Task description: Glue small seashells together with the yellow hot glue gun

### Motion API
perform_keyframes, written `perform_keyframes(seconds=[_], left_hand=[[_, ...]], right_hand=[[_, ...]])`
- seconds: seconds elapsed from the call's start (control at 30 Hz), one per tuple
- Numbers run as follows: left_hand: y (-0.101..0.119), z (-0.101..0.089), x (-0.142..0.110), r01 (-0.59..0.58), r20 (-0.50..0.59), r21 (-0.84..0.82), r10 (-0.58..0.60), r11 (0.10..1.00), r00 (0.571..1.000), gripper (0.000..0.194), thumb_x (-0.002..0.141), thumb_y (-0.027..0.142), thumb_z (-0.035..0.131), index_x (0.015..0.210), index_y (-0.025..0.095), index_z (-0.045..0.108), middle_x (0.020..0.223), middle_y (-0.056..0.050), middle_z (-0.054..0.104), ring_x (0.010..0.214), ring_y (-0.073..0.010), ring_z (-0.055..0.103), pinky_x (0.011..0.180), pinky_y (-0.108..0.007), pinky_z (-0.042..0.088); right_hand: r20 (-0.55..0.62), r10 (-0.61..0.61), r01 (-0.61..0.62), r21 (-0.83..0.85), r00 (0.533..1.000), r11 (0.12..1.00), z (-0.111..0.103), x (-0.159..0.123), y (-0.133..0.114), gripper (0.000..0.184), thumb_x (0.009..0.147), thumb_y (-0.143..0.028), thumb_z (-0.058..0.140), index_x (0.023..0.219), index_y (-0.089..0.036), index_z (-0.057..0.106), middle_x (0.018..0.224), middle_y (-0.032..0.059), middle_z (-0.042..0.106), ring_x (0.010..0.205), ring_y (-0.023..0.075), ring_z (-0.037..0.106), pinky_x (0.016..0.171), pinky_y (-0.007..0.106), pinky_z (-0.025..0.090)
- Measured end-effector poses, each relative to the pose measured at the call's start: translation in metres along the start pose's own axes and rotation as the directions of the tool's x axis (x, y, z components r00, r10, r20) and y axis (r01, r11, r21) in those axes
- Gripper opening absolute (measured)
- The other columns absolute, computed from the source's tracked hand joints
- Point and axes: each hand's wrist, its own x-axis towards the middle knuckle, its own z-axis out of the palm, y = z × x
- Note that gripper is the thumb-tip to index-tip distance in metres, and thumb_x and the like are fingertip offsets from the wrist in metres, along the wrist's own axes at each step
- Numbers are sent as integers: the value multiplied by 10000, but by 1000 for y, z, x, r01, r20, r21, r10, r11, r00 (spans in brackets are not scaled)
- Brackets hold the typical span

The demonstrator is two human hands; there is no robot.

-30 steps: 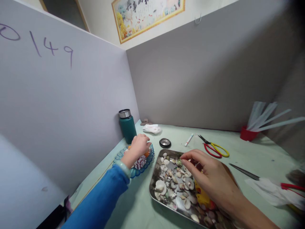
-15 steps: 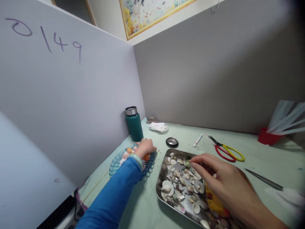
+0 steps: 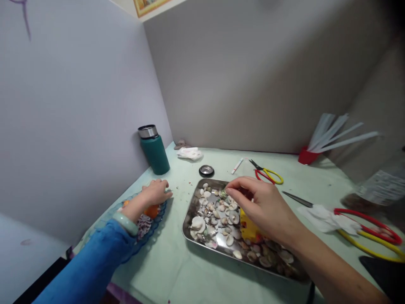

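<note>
My right hand (image 3: 257,202) is over the far side of a metal tray (image 3: 186,219), thumb and index finger pinched at a small green shell (image 3: 223,194). Many loose shells lie in the tray, among them a large white shell (image 3: 198,224). Partly hidden under my right hand is a yellow object (image 3: 247,226). My left hand (image 3: 156,193) reaches over a scalloped blue glass plate (image 3: 155,230), its visible fingers apart and nothing seen in them. On that plate are an orange piece (image 3: 152,211) and a dark-and-white striped piece (image 3: 144,224); my forearm covers part of it.
A green bottle (image 3: 155,154) stands behind the plate, its round lid (image 3: 206,170) near the tray. Further right lie a marker (image 3: 237,166), scissors (image 3: 268,174), and larger scissors (image 3: 367,223) beside white tissue (image 3: 327,218). A red cup (image 3: 306,156) holds translucent sticks.
The view has turned right and down, bringing more of the right side into sight. My left hand has drawn slightly back over the plate; my right hand keeps its pinch above the tray.
</note>
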Motion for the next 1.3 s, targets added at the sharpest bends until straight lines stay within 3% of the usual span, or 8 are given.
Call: perform_keyframes(seconds=[0.1,0.23,0.37,0.63,0.77,0.9,1.03,1.3], left_hand=[[33,-19,-13,-207,-15,59,208,977,978,315,862,321,556,1123,147,576,1169,-123,586,1064,-268,548,891,-449,442],[84,-29,-36,-542,125,65,532,838,838,160,732,251,644,889,240,671,946,-47,687,951,-231,592,824,-311,440],[108,-15,-49,-650,247,142,609,747,754,173,653,103,614,792,165,696,807,-149,717,878,-331,616,797,-443,427],[120,-1,-32,-660,191,236,632,714,751,244,668,135,592,893,172,677,844,-144,722,924,-336,609,928,-590,307],[126,3,-27,-687,178,222,664,692,726,137,618,95,597,680,187,677,742,-107,715,823,-306,640,861,-492,394],[121,4,-19,-652,130,214,640,728,757,193,708,82,512,755,187,667,741,-100,709,705,-257,658,659,-351,461],[110,-3,-14,-644,111,192,636,740,764,216,765,152,499,905,205,656,859,-99,712,803,-262,658,653,-326,466],[108,4,-12,-675,186,153,650,721,737,170,652,92,601,768,180,690,783,-101,723,744,-262,663,631,-303,465]], right_hand=[[-13,1,-1,-3,1000,1000,-2,0,1,166,862,-193,509,778,-208,651,727,-6,660,643,143,576,583,265,407],[-27,-7,6,-10,1000,1000,-6,1,1,159,864,-182,514,786,-203,651,737,-2,656,672,146,575,609,267,409],[-49,-14,14,-9,999,1000,-13,1,-1,150,856,-164,529,777,-199,651,728,-10,650,680,136,573,623,258,403],[-66,-14,13,-13,998,1000,-15,3,-1,152,846,-143,527,762,-189,646,710,-6,633,649,128,546,601,249,377],[-63,0,-1,-20,998,1000,-14,3,1,144,853,-155,534,763,-184,643,714,-5,626,651,125,536,600,245,372],[-62,16,-18,-24,998,1000,-14,4,3,131,851,-161,547,760,-183,640,710,-10,627,647,120,530,596,239,364],[-54,23,-24,-28,998,999,-14,5,4,130,851,-160,547,762,-186,637,688,-18,625,627,115,526,586,237,356],[-61,13,-16,-45,998,999,-14,5,5,135,859,-171,541,775,-190,644,696,-16,635,639,118,540,600,240,363]])
